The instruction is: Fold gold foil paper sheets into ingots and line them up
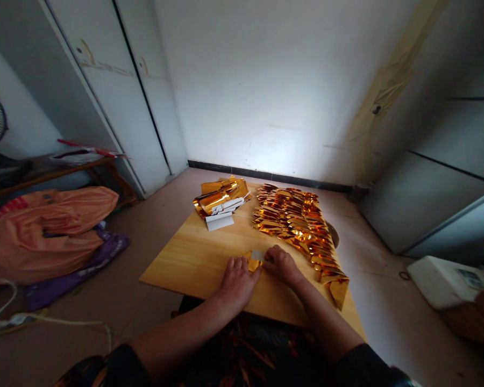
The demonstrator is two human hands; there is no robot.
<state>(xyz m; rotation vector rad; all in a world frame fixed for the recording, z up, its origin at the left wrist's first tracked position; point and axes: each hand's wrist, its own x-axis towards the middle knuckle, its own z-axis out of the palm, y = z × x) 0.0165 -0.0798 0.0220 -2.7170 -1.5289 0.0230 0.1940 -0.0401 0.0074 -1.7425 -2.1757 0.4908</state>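
Observation:
A small piece of gold foil paper (pixel 255 264), partly folded with a whitish part (pixel 258 255) showing, lies on the wooden board (pixel 193 258) near its front edge. My left hand (pixel 239 280) grips its left side, with the fingers bent together over it and the thumb along its lower edge. At the right side, the curled fingers of my right hand (pixel 283 264) are closed on the paper's edge; their tips are partly hidden. Beyond my right hand spreads a large group of folded gold foil pieces (pixel 294 217), in overlapping rows.
Gold foil sheets (pixel 221 196) and white paper strips (pixel 220 221) lie at the board's back left. A fridge (pixel 435 177) stands right, a white box (pixel 447 279) below it. Left are an orange bag (pixel 48 231), a purple bag (pixel 80 271) and a cable (pixel 72 321).

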